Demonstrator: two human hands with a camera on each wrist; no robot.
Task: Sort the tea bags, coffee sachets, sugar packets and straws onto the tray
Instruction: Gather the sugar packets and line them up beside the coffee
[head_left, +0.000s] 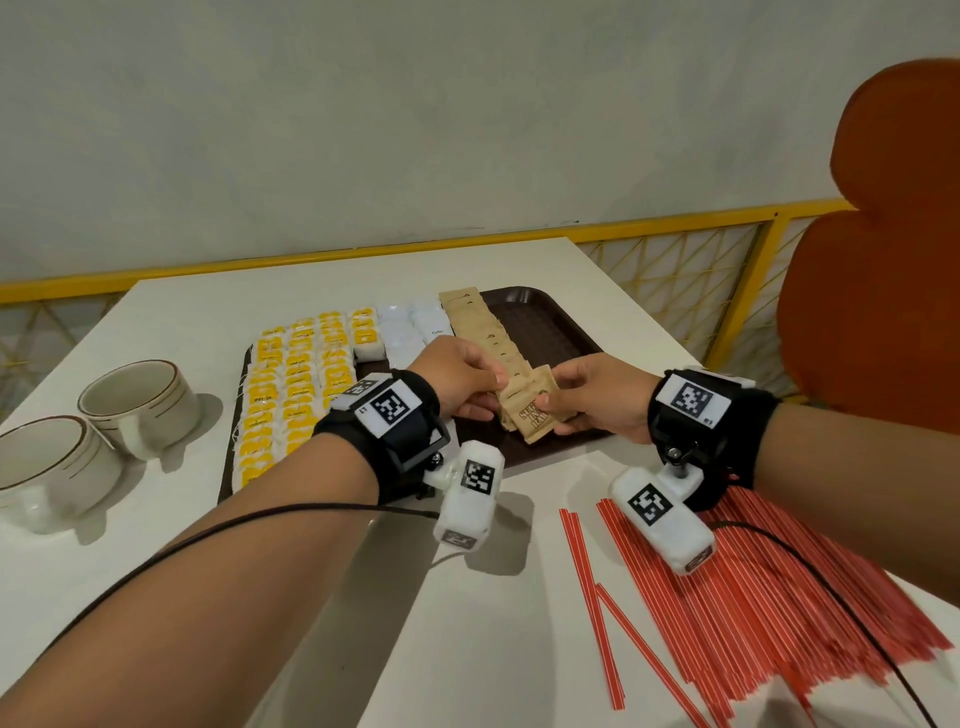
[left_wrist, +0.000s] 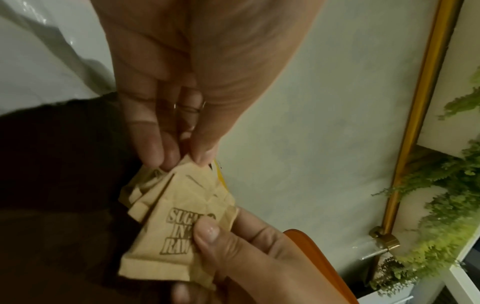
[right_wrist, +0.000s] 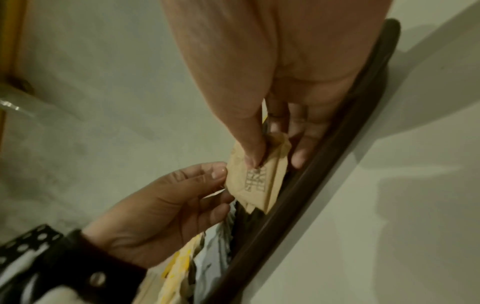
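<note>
both hands (head_left: 524, 387) pinching sugar packets (head_left: 535, 413), tray (head_left: 550, 332)

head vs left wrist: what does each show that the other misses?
Head only: the brown tray with rows of yellow tea bags and white sachets, two cups, red straws on the table.
Left wrist only: the packet's print, "SUGAR IN THE RAW" partly covered, and green plants.
Both: left hand and right hand pinching the brown sugar packets.
</note>
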